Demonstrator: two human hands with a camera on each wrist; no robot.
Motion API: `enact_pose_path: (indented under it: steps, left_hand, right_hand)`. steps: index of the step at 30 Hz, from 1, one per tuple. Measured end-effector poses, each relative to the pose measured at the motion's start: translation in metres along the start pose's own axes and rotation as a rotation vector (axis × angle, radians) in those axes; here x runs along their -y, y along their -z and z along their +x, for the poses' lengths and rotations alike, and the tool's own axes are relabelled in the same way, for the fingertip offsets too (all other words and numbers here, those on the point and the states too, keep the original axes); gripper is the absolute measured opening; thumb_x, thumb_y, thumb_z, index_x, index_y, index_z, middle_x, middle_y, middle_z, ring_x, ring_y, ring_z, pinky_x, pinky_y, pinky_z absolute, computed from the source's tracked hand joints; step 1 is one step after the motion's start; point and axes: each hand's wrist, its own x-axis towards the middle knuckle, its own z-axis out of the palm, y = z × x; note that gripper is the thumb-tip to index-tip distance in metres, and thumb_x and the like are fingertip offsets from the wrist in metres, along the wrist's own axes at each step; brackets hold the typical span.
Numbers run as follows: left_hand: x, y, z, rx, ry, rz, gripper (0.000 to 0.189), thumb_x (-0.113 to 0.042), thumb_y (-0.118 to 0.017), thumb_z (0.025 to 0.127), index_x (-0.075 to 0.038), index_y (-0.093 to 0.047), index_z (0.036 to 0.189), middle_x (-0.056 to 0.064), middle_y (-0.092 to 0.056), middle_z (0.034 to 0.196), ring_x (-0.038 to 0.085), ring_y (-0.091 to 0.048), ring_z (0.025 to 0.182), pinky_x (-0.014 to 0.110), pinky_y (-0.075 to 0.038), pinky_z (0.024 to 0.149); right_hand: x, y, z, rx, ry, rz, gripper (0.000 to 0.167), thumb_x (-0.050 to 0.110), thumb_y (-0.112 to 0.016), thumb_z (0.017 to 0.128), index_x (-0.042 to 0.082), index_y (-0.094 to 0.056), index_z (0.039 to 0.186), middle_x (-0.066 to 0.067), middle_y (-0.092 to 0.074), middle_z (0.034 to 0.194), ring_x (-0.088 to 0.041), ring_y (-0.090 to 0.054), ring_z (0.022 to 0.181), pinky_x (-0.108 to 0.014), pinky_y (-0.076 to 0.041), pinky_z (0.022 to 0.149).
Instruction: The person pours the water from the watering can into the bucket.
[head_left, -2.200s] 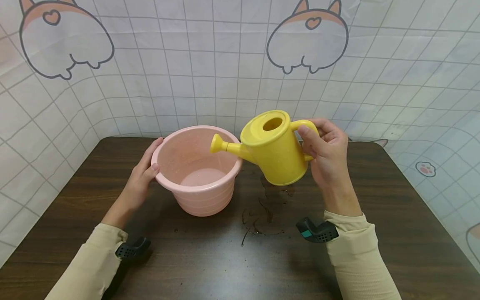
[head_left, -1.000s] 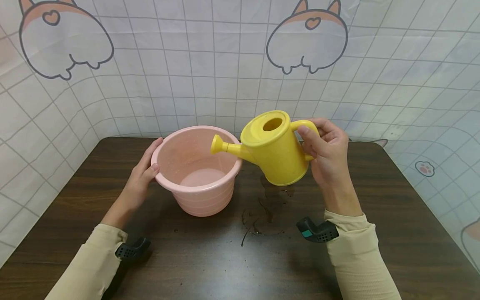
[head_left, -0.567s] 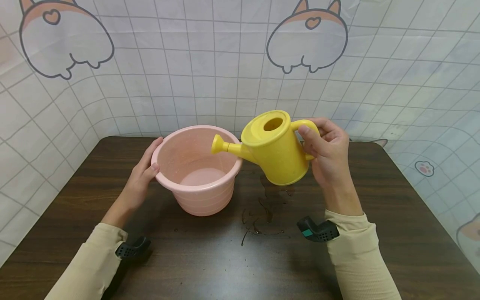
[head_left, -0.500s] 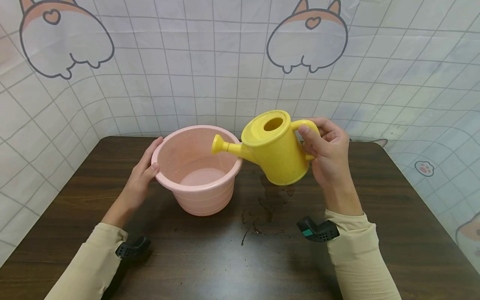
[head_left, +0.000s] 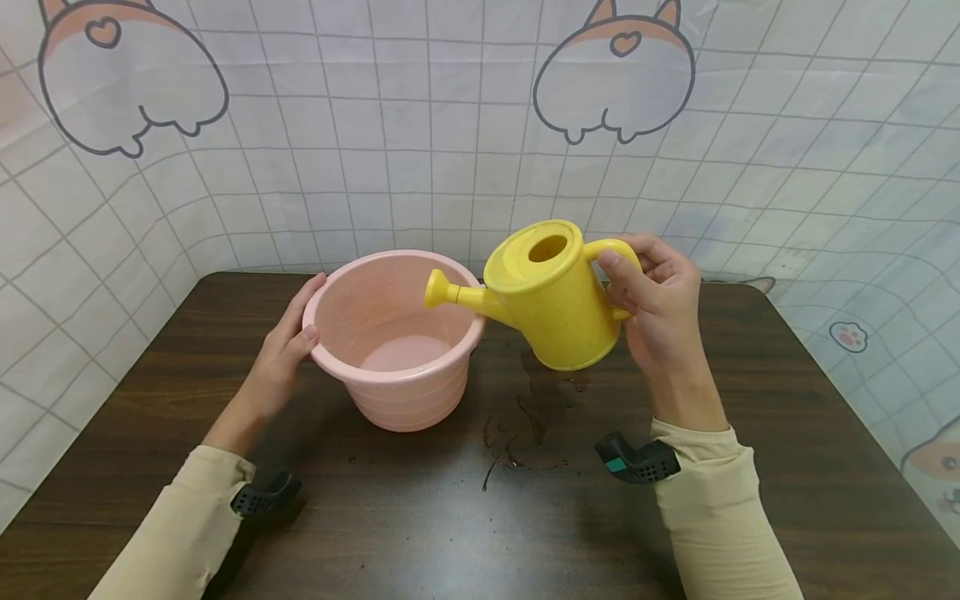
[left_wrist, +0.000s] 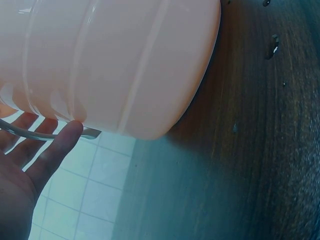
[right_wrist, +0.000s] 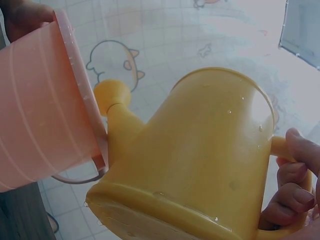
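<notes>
A pink plastic bucket [head_left: 405, 400] stands left of the table's middle, its wire handle [left_wrist: 40, 134] hanging under the rim. My left hand [head_left: 272, 358] holds it at the left rim; the left wrist view has the fingers [left_wrist: 57, 150] against the ribbed outer wall. My right hand [head_left: 656, 304] grips the handle of a yellow watering can [head_left: 558, 308], thumb on top and fingers curled through. Held above the table, the can tilts slightly left, and its spout reaches over the bucket's right rim. Droplets cling to the can in the right wrist view. No stream shows at the spout head [right_wrist: 112, 95].
Wet streaks [head_left: 525, 433] and drops lie on the dark wooden table [head_left: 420, 533], below the can and right of the bucket. A white grid-patterned cloth [head_left: 450, 150] with cartoon animals hangs behind and along both sides.
The watering can and right hand have drifted very slightly right. The left hand and bucket stay in place. The cartoon on the cloth at the far right shows a little more.
</notes>
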Motion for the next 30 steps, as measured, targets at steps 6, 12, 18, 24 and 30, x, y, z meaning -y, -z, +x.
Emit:
enact_pose_path:
  steps: [6,12,18,24,30]
  left_hand:
    - [0.0006,0.0001,0.0004,-0.005,0.004,0.001,0.056,-0.025,-0.035,0.099,-0.029,-0.024,0.154,0.004,-0.031,0.156,0.010,-0.044,0.124,0.014,-0.045,0.086]
    - [0.0011,0.0001,0.0005,-0.006,0.006,0.002,0.057,-0.026,-0.035,0.099,-0.027,-0.023,0.154,0.005,-0.030,0.156,0.009,-0.044,0.124,0.014,-0.045,0.086]
    - [0.0010,0.0006,0.0002,-0.007,0.006,0.009,0.057,-0.025,-0.035,0.099,-0.026,-0.023,0.155,0.005,-0.031,0.156,0.008,-0.045,0.123,0.015,-0.046,0.084]
    - [0.0006,0.0015,-0.0007,-0.012,0.008,0.017,0.056,-0.025,-0.034,0.099,-0.028,-0.024,0.154,0.004,-0.030,0.157,0.006,-0.043,0.125,0.013,-0.043,0.088]
    - [0.0010,0.0010,0.0003,-0.010,-0.002,0.009,0.057,-0.024,-0.034,0.099,-0.027,-0.024,0.154,0.004,-0.029,0.157,0.007,-0.043,0.126,0.012,-0.043,0.089]
  right_hand:
    - [0.0005,0.0002,0.0005,0.001,-0.003,0.002,0.010,-0.005,-0.062,0.088,-0.001,-0.071,0.091,-0.002,-0.067,0.074,-0.012,-0.033,0.049,-0.025,-0.019,0.051]
    - [0.0004,0.0005,0.0008,-0.005,0.001,-0.016,0.011,-0.004,-0.062,0.089,0.000,-0.071,0.091,-0.002,-0.068,0.075,-0.012,-0.032,0.049,-0.025,-0.019,0.051]
    - [-0.0001,0.0000,0.0003,-0.029,0.006,-0.064,0.011,-0.002,-0.062,0.090,0.003,-0.071,0.090,0.000,-0.065,0.071,-0.012,-0.030,0.050,-0.027,-0.019,0.053]
    - [-0.0005,-0.0019,0.0004,-0.024,0.018,-0.053,0.008,0.000,-0.064,0.089,0.001,-0.071,0.090,-0.001,-0.062,0.068,-0.014,-0.028,0.050,-0.029,-0.017,0.054]
    - [0.0004,-0.0014,0.0006,-0.033,0.009,-0.071,0.010,-0.001,-0.063,0.089,0.003,-0.071,0.090,0.000,-0.064,0.069,-0.013,-0.029,0.050,-0.029,-0.018,0.054]
